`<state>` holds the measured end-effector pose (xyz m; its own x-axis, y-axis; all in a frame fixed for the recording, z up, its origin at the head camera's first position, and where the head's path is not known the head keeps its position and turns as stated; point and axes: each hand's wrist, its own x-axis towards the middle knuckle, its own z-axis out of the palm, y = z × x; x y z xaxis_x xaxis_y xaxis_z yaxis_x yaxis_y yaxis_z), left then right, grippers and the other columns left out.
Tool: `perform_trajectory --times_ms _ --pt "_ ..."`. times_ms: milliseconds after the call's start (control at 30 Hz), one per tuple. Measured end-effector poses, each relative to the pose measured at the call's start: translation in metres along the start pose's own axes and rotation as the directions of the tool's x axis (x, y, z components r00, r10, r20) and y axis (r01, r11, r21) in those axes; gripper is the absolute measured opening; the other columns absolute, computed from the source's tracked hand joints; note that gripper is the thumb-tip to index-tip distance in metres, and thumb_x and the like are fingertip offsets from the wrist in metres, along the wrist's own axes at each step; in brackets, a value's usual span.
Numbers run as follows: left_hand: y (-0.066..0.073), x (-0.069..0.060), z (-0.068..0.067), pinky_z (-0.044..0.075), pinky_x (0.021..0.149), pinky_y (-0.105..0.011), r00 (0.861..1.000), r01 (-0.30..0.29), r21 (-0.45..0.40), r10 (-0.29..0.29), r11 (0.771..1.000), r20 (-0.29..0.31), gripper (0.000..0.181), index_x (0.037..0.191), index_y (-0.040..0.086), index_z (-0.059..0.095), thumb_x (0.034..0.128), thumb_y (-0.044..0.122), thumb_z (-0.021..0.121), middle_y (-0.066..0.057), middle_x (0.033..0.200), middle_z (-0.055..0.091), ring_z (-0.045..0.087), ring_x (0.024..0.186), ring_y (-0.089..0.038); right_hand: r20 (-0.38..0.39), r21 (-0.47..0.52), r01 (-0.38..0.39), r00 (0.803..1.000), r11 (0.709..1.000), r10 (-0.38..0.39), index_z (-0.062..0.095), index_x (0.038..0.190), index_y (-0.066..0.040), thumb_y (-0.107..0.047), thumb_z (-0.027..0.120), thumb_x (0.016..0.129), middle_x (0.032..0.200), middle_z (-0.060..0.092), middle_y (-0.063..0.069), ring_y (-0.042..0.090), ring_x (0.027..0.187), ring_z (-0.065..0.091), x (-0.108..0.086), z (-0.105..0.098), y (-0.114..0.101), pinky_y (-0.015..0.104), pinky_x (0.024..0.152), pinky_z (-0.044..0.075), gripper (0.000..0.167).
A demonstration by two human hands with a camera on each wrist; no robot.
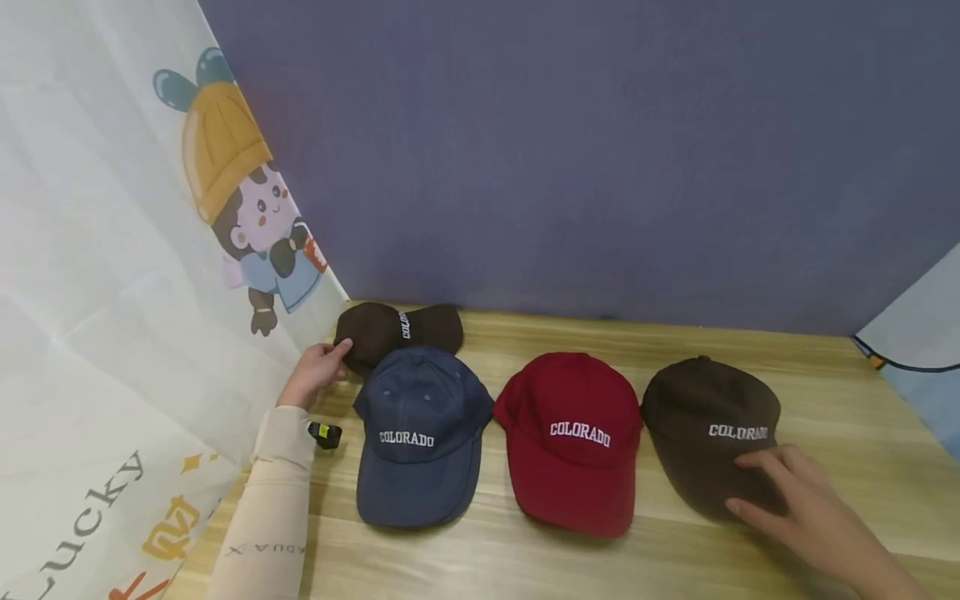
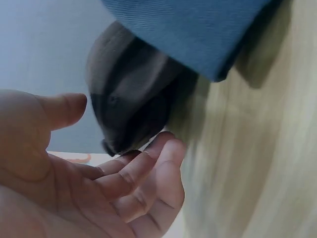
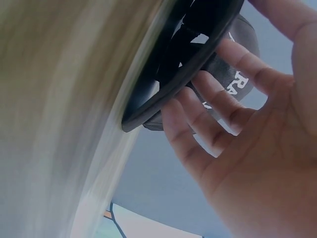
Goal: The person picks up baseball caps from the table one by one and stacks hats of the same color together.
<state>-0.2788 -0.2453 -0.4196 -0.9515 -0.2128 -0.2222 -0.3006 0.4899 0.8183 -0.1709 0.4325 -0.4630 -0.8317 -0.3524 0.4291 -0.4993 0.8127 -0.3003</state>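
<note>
Three caps lettered COLORADO stand in a row in the head view: a blue cap point(image 1: 423, 400), a red cap point(image 1: 573, 387) and a dark brown cap point(image 1: 705, 400). Behind the blue one, another brown cap point(image 1: 367, 329) lies with its brim pointing right. My left hand point(image 1: 318, 372) is at that cap's left end; the left wrist view shows fingers by its lower edge and the thumb held apart. At the right-hand brown cap, my right hand point(image 1: 802, 504) touches the brim point(image 3: 183, 82), fingers spread and fairly straight. Its thumb is partly out of the right wrist view.
The caps rest on a wood-grain tabletop point(image 1: 555, 567). A blue-grey panel point(image 1: 570, 167) rises behind it, and a white printed curtain point(image 1: 75, 208) hangs at the left. A black cable point(image 1: 907, 367) runs by the right back corner.
</note>
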Motion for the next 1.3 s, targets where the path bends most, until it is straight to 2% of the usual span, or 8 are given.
perform_trajectory --times_ms 133,300,500,567,800,967,1167,1300 --pt "-0.003 0.002 0.003 0.049 0.066 -0.033 0.998 0.001 -0.060 -0.004 0.998 -0.055 0.055 0.123 -0.003 0.051 0.1074 0.049 0.043 -0.003 0.079 0.058 0.056 0.068 -0.015 0.013 -0.003 -0.002 1.000 1.000 0.002 0.067 0.115 -0.019 -0.024 0.096 0.065 0.104 0.055 -0.006 -0.012 0.099 0.031 0.001 0.000 0.000 0.015 0.075 0.032 0.058" --pt "-0.001 0.004 0.005 0.049 0.062 -0.033 0.988 -0.055 -0.099 0.040 0.994 -0.147 0.046 0.109 0.000 0.054 0.1070 0.045 0.047 0.002 0.068 0.053 0.056 0.063 -0.014 0.021 -0.003 -0.014 1.000 1.000 0.014 0.067 0.116 -0.020 -0.025 0.096 0.066 0.107 0.055 -0.006 -0.014 0.101 0.030 0.000 -0.001 0.000 0.014 0.076 0.032 0.058" --pt "0.004 0.004 0.007 0.056 0.073 -0.031 0.981 -0.052 -0.091 0.034 0.995 -0.193 0.057 0.137 -0.006 0.051 0.1065 0.042 0.049 -0.011 0.109 0.063 0.065 0.081 -0.010 0.022 -0.015 -0.026 0.999 1.000 0.027 0.067 0.115 -0.020 -0.026 0.096 0.066 0.107 0.055 -0.005 -0.015 0.101 0.030 0.001 -0.001 0.001 0.014 0.076 0.033 0.057" --pt "0.004 0.005 0.007 0.056 0.075 -0.030 0.979 -0.053 -0.089 0.034 0.995 -0.201 0.058 0.138 -0.007 0.050 0.1065 0.041 0.050 -0.014 0.115 0.063 0.065 0.082 -0.008 0.013 -0.016 -0.021 1.000 1.000 0.021 0.068 0.115 -0.019 -0.026 0.096 0.065 0.106 0.056 -0.004 -0.015 0.102 0.030 0.001 0.000 0.001 0.015 0.077 0.033 0.057" --pt "0.006 0.004 0.007 0.057 0.079 -0.033 0.965 -0.102 -0.095 0.076 0.990 -0.251 0.047 0.128 -0.004 0.056 0.1059 0.038 0.053 -0.012 0.110 0.067 0.065 0.079 -0.006 0.004 -0.005 -0.012 1.000 1.000 0.012 0.068 0.115 -0.019 -0.025 0.096 0.064 0.107 0.055 -0.005 -0.016 0.104 0.028 0.000 0.001 0.002 0.016 0.078 0.032 0.058" --pt "0.008 0.002 0.007 0.057 0.081 -0.035 0.958 -0.136 -0.091 0.108 0.986 -0.267 0.046 0.129 -0.002 0.057 0.1064 0.037 0.053 -0.011 0.110 0.068 0.062 0.077 -0.001 0.008 -0.005 -0.010 1.000 1.000 0.010 0.068 0.115 -0.020 -0.025 0.097 0.064 0.108 0.056 -0.006 -0.017 0.105 0.028 -0.002 0.001 0.002 0.015 0.078 0.032 0.058" --pt "0.009 0.002 0.006 0.057 0.079 -0.037 0.948 -0.172 -0.120 0.132 0.978 -0.288 0.045 0.126 -0.001 0.060 0.1072 0.039 0.051 0.002 0.095 0.071 0.066 0.072 0.000 0.007 -0.007 -0.014 1.000 1.000 0.014 0.068 0.116 -0.020 -0.025 0.097 0.064 0.109 0.056 -0.006 -0.016 0.106 0.028 -0.001 0.001 0.001 0.016 0.079 0.032 0.059" --pt "0.012 0.002 0.006 0.056 0.076 -0.032 0.942 -0.188 -0.128 0.142 0.974 -0.303 0.046 0.127 -0.001 0.061 0.1069 0.040 0.051 0.006 0.093 0.069 0.066 0.073 0.001 0.030 -0.021 -0.039 0.999 0.999 0.039 0.067 0.116 -0.022 -0.027 0.096 0.067 0.109 0.055 -0.006 -0.013 0.104 0.030 -0.001 0.001 0.001 0.015 0.077 0.031 0.057"
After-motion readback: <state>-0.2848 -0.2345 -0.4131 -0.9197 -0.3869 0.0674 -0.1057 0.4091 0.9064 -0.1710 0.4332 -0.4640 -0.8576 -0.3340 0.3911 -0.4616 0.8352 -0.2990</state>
